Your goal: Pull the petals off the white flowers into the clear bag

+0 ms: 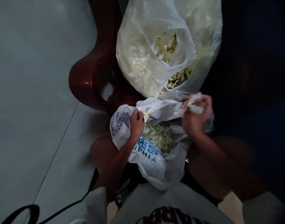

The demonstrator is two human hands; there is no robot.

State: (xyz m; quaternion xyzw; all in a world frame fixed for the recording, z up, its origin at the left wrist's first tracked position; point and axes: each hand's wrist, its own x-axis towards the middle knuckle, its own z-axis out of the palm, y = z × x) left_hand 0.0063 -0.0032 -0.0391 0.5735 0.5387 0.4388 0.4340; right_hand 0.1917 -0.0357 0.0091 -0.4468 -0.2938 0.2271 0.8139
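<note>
My left hand (136,123) is closed in a pinch on a small white flower (146,115) with a yellowish middle. Off to the right, my right hand (198,116) grips white petals (195,105) with a pale green-yellow base; some fingers are blurred. Both hands are over a white plastic bag (153,171) with blue and green print, which lies open across my lap. Inside it is a heap of pale, slender petals or buds (159,135). Whether either hand also touches the bag's far edge, I cannot tell.
Just beyond stands a large translucent plastic bag (137,67), with yellowish and browned petals (165,48) showing through its openings. A dark red curved piece of furniture (83,81) is at its left. Grey floor tiles (35,93) cover the left side; the right is very dark.
</note>
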